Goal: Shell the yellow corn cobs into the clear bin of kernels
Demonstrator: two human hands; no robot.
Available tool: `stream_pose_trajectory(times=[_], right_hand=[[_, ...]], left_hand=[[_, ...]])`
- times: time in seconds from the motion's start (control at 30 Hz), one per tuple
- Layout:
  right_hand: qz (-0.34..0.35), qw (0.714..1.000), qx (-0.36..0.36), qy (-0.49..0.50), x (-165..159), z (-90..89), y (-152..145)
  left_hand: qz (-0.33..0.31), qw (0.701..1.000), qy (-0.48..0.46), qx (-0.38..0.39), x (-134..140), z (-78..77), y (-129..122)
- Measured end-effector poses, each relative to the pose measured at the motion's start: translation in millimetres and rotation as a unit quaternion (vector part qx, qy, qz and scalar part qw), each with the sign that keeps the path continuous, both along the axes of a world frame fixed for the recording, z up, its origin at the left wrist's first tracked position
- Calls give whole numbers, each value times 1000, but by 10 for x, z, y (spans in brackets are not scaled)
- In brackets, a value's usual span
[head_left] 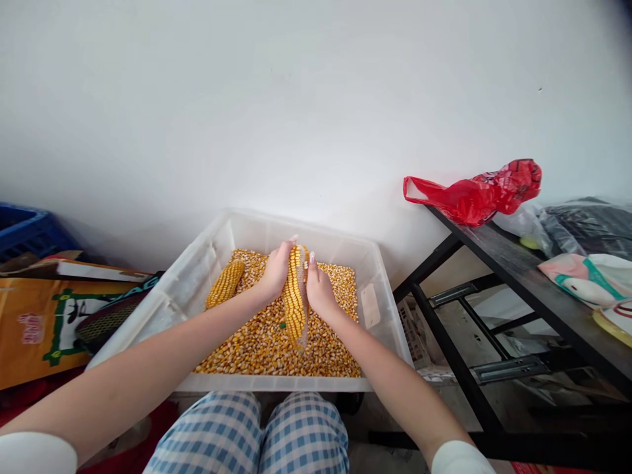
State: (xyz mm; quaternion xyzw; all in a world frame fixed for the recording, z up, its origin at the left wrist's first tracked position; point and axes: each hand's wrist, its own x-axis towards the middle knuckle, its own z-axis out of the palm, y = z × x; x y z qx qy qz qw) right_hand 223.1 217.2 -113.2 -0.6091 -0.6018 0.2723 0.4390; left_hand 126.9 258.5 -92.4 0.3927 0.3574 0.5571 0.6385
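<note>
i'd judge the main risk is kernels springing past the clear plastic bin's (380, 276) rim, since the corn cob (295, 299) sits high between the palms; a slipping thumb could also drop it into the loose kernels (276, 345) below. my left hand (274, 271) and right hand (318, 289) are both clamped on the cob, held upright above the bin, forearms reaching forward. a second cob (225, 283) lies just left of the left hand.
</note>
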Motion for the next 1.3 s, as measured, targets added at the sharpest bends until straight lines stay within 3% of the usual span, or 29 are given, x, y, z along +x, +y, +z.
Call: stream_pose_trajectory(times=[0.2,0.5,0.77,0.97,1.3], right_hand=[[14,998,63,6,-34,103,-85],[-34,999,30,-4,29,25,-5],[-2,998,56,41,-2,89,-31],[-55,997,-13,51,39,1,40],[68,989,44,127,31,90,79]], left_hand=[[53,984,125,114,27,-14,-40],[26,995,80,61,57,-53,-73],[51,951,223,206,32,-45,-125],[59,953,228,190,39,-81,-95],[-3,981,163,104,30,-56,11]])
